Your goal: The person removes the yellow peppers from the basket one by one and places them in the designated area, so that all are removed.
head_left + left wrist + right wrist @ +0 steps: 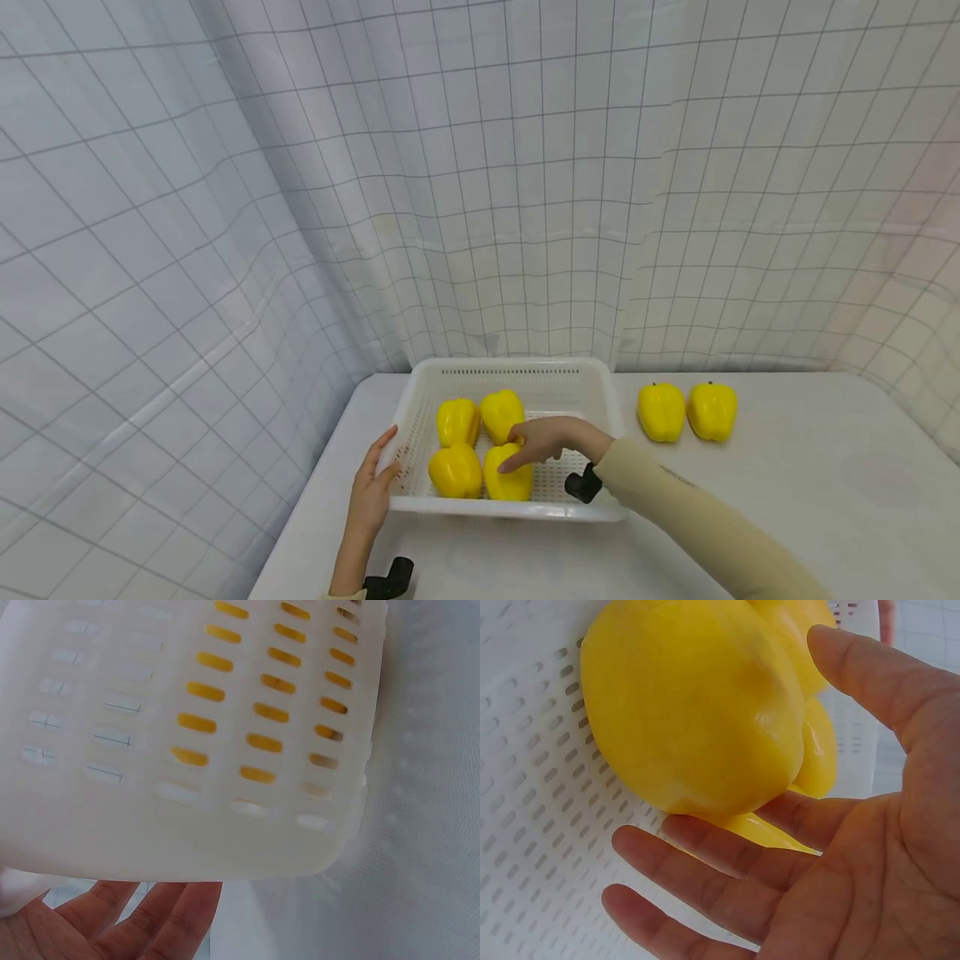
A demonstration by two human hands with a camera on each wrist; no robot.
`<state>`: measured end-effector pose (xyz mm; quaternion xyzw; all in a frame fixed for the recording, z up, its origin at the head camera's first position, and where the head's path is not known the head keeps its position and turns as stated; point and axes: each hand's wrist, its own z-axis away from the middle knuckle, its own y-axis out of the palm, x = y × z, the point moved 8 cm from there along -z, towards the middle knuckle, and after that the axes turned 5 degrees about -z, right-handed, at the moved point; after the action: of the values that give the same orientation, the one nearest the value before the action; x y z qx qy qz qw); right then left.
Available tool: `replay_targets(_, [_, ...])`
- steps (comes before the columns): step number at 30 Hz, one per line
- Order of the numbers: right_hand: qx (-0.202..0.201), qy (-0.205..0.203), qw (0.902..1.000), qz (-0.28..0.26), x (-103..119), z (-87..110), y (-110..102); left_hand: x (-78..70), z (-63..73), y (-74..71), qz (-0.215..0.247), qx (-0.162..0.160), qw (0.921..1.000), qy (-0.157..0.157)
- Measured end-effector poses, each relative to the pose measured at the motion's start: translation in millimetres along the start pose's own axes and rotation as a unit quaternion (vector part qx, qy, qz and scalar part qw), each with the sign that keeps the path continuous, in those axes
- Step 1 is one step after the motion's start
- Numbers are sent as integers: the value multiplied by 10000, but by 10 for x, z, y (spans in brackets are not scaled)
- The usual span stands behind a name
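A white perforated plastic basket (502,508) holds several yellow bell peppers, grouped in its left half. My left hand (369,492) rests at the basket's left rim. In the left wrist view its fingers (150,922) pass behind the edge of the slotted wall, so their tips are hidden. Over the basket is my right hand (543,440), above the near-right bell pepper (510,483). The right wrist view shows its thumb and fingers spread around a bell pepper (697,705). Some fingers pass close beneath that pepper; the thumb stands apart from its side.
Two more yellow bell peppers, one on the left (662,412) and one on the right (712,411), stand side by side on the white table (787,483), right of the basket. A white grid-patterned curtain (510,208) hangs behind and along the left side.
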<state>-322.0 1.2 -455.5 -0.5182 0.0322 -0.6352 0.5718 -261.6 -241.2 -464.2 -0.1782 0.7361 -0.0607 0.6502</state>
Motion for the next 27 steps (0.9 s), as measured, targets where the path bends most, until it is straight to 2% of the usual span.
replay_targets(8, [68,300,9994,176,-53,-67,20,-1,-7,8,12,8,10000,-3])
replay_targets(21, [43,372,9992,-132,-75,-110,82,6,-12,-1,-13,-4,10000,-12])
replay_targets(27, [-37,341,9993,-113,-93,-111,68,41,-19,4,64,12,9999,-92])
